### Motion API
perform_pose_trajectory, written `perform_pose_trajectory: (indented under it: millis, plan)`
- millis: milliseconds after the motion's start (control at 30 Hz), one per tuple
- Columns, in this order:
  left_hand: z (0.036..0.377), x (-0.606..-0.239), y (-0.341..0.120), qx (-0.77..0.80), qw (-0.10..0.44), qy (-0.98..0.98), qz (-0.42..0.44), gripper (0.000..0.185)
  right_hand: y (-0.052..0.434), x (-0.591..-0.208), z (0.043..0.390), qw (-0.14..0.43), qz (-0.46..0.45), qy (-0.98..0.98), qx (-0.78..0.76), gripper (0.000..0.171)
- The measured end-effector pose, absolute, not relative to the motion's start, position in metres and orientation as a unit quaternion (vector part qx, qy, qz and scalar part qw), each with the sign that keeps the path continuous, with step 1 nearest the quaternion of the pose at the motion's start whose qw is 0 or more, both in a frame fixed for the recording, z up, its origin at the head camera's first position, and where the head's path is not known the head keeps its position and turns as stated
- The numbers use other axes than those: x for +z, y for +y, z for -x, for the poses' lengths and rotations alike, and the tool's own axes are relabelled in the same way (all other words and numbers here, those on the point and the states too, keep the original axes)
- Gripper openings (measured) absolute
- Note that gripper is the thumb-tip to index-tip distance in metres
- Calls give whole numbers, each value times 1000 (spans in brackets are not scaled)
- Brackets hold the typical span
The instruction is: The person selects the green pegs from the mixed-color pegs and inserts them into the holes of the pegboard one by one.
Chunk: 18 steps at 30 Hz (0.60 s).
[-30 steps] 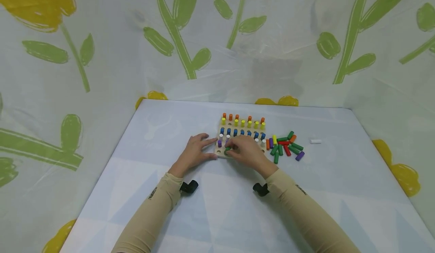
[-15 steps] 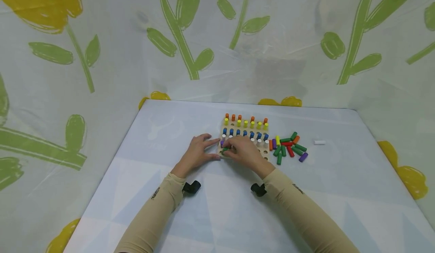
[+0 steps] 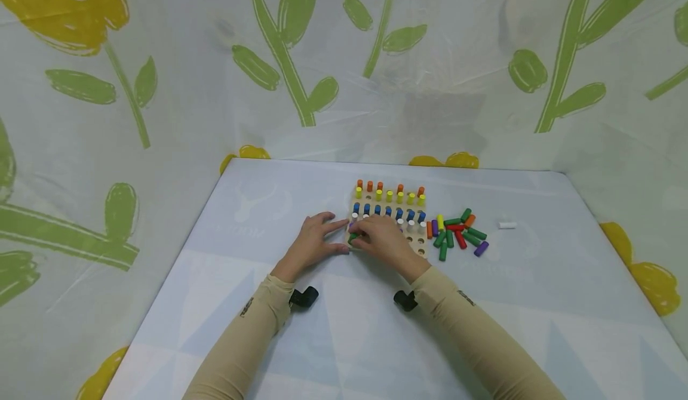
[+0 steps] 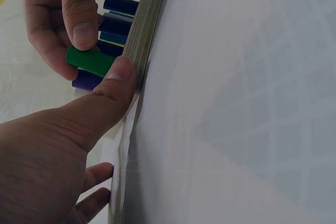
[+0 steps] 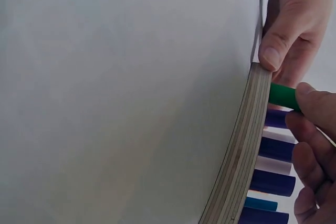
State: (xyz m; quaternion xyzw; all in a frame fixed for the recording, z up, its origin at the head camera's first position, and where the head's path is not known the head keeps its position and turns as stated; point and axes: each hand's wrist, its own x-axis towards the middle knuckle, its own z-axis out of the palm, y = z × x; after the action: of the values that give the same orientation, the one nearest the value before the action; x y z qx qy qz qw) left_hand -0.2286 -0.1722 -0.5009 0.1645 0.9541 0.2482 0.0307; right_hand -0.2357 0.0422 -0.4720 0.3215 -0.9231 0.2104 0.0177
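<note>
**Green peg held at the near-left corner of the pegboard**

Nearest the person, two beige sleeves run up over the pale bench. The right hand has its fingers curled round a short green wooden peg, pinching it from the sides; the peg meets the top face of the square plywood pegboard at its near-left corner. The left hand lies at 9 o'clock of the board, fingers straight and relaxed, its thumb pressed against the board's edge beside the green peg.

On the board beyond the hands stand rows of upright pegs: a purple peg just behind the green one, white pegs, then blue pegs, yellow pegs and, farthest, orange pegs. Open holes show in the near-right part of the board.

At 3 o'clock of the board a loose heap of green, red, orange, yellow and purple pegs lies on the bench, with a single white peg farther right, well apart
</note>
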Motion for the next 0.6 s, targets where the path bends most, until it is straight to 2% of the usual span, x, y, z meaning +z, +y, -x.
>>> perform_pose_trajectory:
  millis: [300,600]
  plan:
    - [228,-499,-172,248,22,953,-175,73,45,-472,234,30,-326,-923,202,24]
    - [227,-499,-172,244,21,953,-178,72,49,-470,231,34,-322,-921,219,19]
